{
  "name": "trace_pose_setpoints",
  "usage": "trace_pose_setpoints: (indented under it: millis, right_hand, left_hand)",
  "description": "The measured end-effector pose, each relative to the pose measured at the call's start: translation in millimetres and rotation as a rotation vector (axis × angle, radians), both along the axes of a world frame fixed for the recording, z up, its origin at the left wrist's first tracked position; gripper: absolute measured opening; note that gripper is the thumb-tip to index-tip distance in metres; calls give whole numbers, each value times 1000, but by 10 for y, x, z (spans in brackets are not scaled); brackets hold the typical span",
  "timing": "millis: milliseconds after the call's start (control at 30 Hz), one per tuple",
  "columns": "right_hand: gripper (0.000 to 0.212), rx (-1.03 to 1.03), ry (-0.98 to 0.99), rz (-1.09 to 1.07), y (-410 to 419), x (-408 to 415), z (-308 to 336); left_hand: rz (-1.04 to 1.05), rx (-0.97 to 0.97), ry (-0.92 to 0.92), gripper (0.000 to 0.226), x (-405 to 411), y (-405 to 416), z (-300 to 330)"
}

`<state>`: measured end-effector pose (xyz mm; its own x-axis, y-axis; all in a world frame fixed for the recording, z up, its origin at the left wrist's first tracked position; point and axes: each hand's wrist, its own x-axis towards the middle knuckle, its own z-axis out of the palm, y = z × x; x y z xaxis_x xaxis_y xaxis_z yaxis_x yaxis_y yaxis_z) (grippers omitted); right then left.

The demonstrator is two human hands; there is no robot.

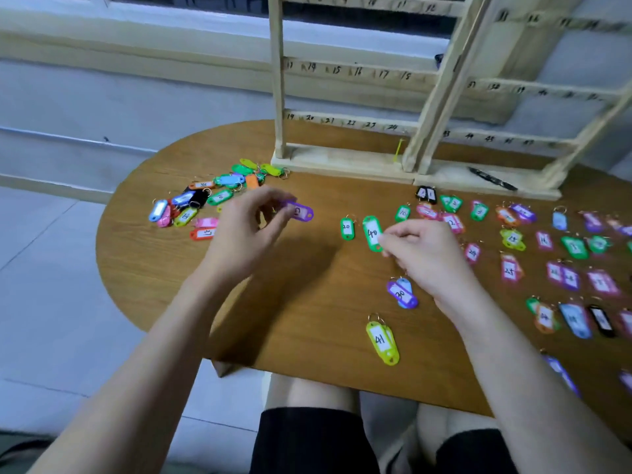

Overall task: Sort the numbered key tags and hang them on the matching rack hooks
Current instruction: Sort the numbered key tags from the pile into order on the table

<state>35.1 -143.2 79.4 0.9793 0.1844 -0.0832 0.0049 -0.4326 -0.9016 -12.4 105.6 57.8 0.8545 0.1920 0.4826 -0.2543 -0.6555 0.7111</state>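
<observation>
Plainly, sorting is the step in hand, not hanging: the left hand (249,227) pinches a purple tag (299,211) by its ring end between curled fingertips, lifted a little off the table (143,254), its number too blurred to read. The right hand (424,254) has its fingers curled too, pinching the lower edge of a green tag marked 40 (372,232), which lies flat on the wood just at the hand's ten o'clock.

Outward from there, a green tag marked 20 (347,228) lies just beside the 40, at its nine o'clock. At the right hand's six o'clock sits a purple tag marked 30 (400,293) over a light blue one, and further along the same line a yellow-green tag marked 41 (382,342) near the table's front edge. At three o'clock from the right hand, many tags are spread out in rough rows (561,265). At the left hand's ten o'clock is an unsorted heap of tags (208,200).

At twelve o'clock stands the wooden rack (345,121), its rails inked with numbers; no tag can be seen hanging on it.

The next move, I judge, calls for reading the purple tag's number and laying it in its place among the sorted ones, while the 40 is settled beside the 20 without disturbing neighbours.
</observation>
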Motion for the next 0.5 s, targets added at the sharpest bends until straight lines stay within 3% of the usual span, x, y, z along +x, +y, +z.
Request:
trace_pose_setpoints:
  millis: [167, 500]
  right_hand:
    - [11, -12, 78, -15, -362, -514, -181]
    - [13, -178, 14, -21, -366, -943, -501]
  left_hand:
    - [-133, -48, 45, 8, -12, -329, 8]
    - [-227, -150, 128, 4, 102, -797, -167]
